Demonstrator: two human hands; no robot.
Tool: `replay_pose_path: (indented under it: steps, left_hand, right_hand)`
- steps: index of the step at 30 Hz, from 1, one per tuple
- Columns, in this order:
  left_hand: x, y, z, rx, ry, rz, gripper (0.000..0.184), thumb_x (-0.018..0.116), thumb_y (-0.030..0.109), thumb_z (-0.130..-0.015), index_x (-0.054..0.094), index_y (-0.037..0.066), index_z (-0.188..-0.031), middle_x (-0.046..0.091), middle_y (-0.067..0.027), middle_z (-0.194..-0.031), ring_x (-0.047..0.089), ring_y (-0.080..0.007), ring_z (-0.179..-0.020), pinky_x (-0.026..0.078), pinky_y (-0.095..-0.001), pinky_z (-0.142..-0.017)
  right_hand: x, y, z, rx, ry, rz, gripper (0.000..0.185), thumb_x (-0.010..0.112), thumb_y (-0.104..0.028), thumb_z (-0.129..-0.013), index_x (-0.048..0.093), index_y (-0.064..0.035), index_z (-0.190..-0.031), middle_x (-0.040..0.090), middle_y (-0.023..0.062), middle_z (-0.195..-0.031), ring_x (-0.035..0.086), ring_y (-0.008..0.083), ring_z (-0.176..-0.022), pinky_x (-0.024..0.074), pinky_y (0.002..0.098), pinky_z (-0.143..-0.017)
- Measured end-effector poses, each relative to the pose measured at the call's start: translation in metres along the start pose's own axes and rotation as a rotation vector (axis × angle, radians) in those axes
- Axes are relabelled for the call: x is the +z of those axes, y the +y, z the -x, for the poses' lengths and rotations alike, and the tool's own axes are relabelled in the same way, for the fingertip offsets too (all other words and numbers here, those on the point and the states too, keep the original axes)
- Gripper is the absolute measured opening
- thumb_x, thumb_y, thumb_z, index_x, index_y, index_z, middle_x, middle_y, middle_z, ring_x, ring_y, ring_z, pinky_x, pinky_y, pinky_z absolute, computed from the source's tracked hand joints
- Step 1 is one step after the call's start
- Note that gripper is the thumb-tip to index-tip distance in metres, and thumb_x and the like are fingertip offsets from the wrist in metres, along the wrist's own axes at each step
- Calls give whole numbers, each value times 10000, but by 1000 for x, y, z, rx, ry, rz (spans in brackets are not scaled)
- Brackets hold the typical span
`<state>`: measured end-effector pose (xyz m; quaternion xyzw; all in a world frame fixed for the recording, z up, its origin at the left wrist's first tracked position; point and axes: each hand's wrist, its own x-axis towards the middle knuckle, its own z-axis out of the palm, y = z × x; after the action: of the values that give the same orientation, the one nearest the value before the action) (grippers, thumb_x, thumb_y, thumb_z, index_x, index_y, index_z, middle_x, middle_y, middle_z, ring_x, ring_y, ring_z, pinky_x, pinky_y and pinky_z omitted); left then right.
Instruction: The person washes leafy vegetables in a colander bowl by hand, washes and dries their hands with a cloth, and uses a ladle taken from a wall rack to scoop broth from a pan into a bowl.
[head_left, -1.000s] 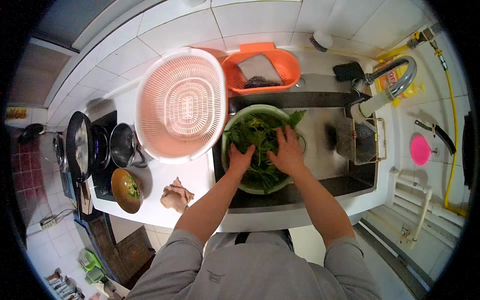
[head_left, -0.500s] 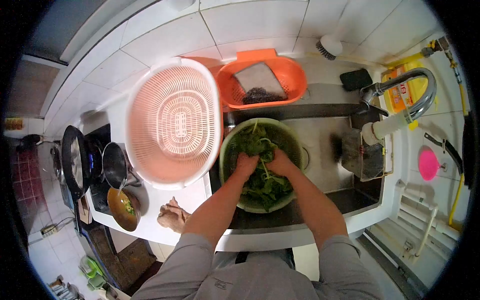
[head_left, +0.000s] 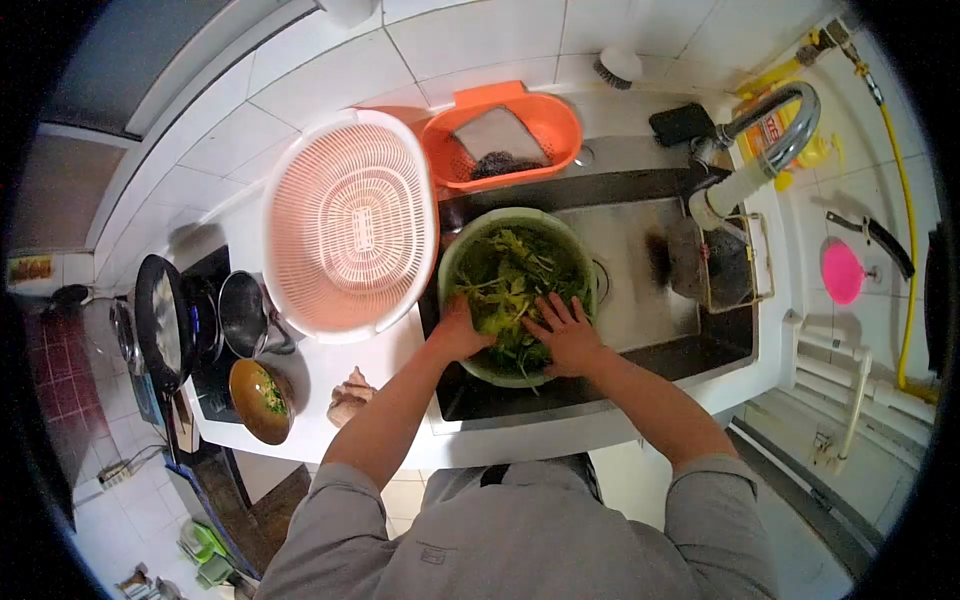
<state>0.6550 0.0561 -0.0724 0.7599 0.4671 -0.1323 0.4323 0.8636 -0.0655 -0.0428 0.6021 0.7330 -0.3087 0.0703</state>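
A pale green basin [head_left: 500, 377] full of leafy greens [head_left: 515, 272] sits in the left part of the sink. My right hand [head_left: 567, 338] lies palm down on the front right of the greens, fingers spread and open. At the front left of the basin, my left hand [head_left: 462, 330] rests against the leaves with its thumb apart from the fingers. Its fingertips are partly lost among the leaves. Neither hand grips a bunch.
A pink-and-white colander [head_left: 350, 225] stands on the counter left of the sink [head_left: 640, 330]. Behind is an orange basket [head_left: 560, 125] with a cloth. The faucet [head_left: 800, 120] arches at right. A ginger-like root [head_left: 350, 398], brown bowl [head_left: 250, 410], saucepan [head_left: 243, 312] and frying pan [head_left: 160, 320] are at left.
Both hands have moved toward the basin's front edge and opened, letting go of the greens they were holding. The greens now lie spread across the basin. The view has shifted slightly.
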Motion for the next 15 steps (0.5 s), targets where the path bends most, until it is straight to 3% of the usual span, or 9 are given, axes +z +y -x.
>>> replay_pose_path:
  steps: [1,2,4,5,6,9,10,13,15]
  left_hand:
    - [1,3,1,-24,110,26,1086,770,377,-650,111,41,-1445,153,-258,-1464,188,-370,-1361,263,-397,-1094]
    - [0,8,1,-10,110,46,1147,759,421,-665,13,53,-1454,18,-260,-1486,83,-421,-1372,232,-449,-1103]
    - [4,28,0,54,62,-115,1169,767,434,-661,-13,87,-1459,-11,-238,-1495,66,-443,-1367,217,-512,-1092]
    - [7,39,0,83,39,-195,1180,770,441,-658,-26,104,-1462,-26,-227,-1499,58,-454,-1364,209,-544,-1086]
    - [2,58,4,-8,-118,-251,1192,786,458,-640,-19,168,-1470,-63,-191,-1509,30,-478,-1358,200,-616,-1057]
    - [30,48,-8,-88,-194,-360,1157,789,437,-651,8,210,-1473,-78,-171,-1512,12,-465,-1364,216,-614,-1053]
    - [44,34,-18,-35,-126,-340,1082,766,348,-705,17,215,-1474,-64,-180,-1513,23,-470,-1362,227,-626,-1043]
    - [63,22,-45,-115,18,-336,934,726,188,-742,132,169,-1462,150,-211,-1475,167,-467,-1334,287,-577,-1034]
    - [46,25,-57,-96,24,-292,839,704,108,-734,224,123,-1422,295,-205,-1384,269,-446,-1281,314,-524,-1031]
  right_hand:
    - [-8,-5,4,8,-108,-26,971,779,-328,-668,223,-166,-1448,110,175,-1504,78,406,-1381,124,555,-1098]
    - [-10,-7,5,39,-63,-46,980,761,-378,-677,200,-178,-1455,87,175,-1508,63,406,-1382,123,552,-1100]
    - [-12,-12,6,97,24,-87,1000,724,-479,-695,154,-202,-1469,40,177,-1516,33,406,-1385,120,545,-1103]
    - [-12,-12,4,139,14,-61,977,716,-426,-713,146,-188,-1470,37,187,-1514,36,411,-1384,143,543,-1098]
    - [-12,-12,1,181,4,-37,955,707,-373,-732,137,-174,-1471,33,196,-1512,39,415,-1382,166,540,-1092]
    - [16,-4,-19,264,78,58,888,653,-195,-776,107,-138,-1474,15,220,-1506,61,433,-1375,257,522,-1063]
    - [33,1,-30,283,116,94,870,630,-133,-788,96,-128,-1474,8,227,-1504,70,440,-1372,291,514,-1051]
    - [60,15,-68,348,239,-27,765,560,6,-783,195,-99,-1447,181,242,-1455,237,458,-1305,392,482,-969]
    - [43,31,-82,362,69,-104,699,555,19,-768,275,-82,-1401,311,221,-1367,336,438,-1221,416,484,-921]
